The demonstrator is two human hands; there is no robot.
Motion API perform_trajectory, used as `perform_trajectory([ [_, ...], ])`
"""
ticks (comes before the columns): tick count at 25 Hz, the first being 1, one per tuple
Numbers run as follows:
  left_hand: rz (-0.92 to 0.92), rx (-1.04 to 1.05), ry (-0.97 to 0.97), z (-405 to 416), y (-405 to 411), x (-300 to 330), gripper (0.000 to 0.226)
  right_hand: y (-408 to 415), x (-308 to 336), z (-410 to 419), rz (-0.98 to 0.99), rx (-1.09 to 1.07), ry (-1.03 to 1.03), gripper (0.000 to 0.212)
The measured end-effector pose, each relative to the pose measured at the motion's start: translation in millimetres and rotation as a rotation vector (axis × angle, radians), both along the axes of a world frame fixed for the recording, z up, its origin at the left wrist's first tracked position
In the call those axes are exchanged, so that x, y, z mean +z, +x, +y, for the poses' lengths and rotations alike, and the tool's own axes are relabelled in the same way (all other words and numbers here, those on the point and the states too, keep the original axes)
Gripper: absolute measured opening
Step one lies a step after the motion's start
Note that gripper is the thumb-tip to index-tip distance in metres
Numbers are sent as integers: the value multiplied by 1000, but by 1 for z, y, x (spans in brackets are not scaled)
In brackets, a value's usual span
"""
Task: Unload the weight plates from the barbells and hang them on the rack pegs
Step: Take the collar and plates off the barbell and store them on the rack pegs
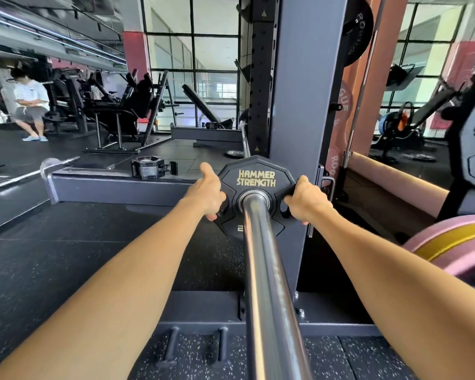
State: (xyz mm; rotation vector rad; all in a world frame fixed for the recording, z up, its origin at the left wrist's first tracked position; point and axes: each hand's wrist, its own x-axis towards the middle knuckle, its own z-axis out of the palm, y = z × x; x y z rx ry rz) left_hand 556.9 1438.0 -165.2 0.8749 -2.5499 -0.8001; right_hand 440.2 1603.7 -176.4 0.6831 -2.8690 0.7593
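Our left hand is wrapped on the black plate at its nine o'clock edge. The plate sits on the steel bar dead ahead, and our right hand clamps its three o'clock edge.

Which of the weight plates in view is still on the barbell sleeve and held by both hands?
The black Hammer Strength plate, gripped by the left hand and right hand. The pink-and-yellow plate lies apart, untouched.
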Motion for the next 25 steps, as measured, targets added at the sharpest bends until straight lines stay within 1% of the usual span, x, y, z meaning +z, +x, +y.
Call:
perform_trajectory([
  [4, -26, 6, -6, -11, -15, 2, 35, -18, -1, -11, -6, -7, -12, 21],
  [8, -30, 9, -30, -13, -16, 2, 42, -24, -2, -14, -16, -4, -8, 21],
  [11, -29, -11, -78, -11, -12, 1, 38, -22, -1, -12, -89, 8, -60, 27],
  [13, -28, -46, -42, -13, -4, 2, 41, -20, 2, -5, -187, 41, -139, 33],
  [15, -36, -99, 16, -14, 9, 7, 46, -17, 5, 8, -212, 89, -163, 44],
  [18, -40, -175, -79, -14, 25, 25, 50, -12, 20, 27, -53, 132, -81, 59],
  [20, -12, -187, -160, -9, 34, 50, 53, -9, 45, 40, 35, 156, -59, 59],
  [22, -10, -167, -224, 0, 43, 83, 63, -5, 81, 53, 103, 187, -67, 57],
  [25, 6, -135, -246, 14, 52, 145, 70, -6, 145, 75, 213, 228, -15, 58],
])
